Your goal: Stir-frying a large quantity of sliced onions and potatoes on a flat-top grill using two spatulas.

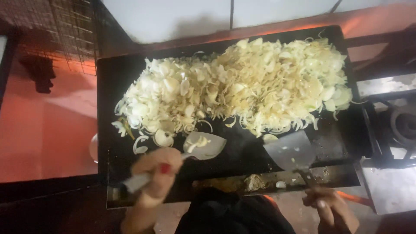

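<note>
Black griddle (242, 149) under onions (234, 84); left hand (157, 173) grips spoon (203, 146), right hand (331, 208) grips spatula (289, 152).

Two hands (156, 173), two spatulas (203, 145), one griddle (242, 151), one onion heap (242, 86).

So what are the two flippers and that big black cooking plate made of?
Both look like metal. The spatula in the left hand has a pale grey blade with a soft shine. The spatula in the right hand is grey and flat. The griddle under the sliced onions looks like dark, matte metal, possibly iron or steel.
</note>
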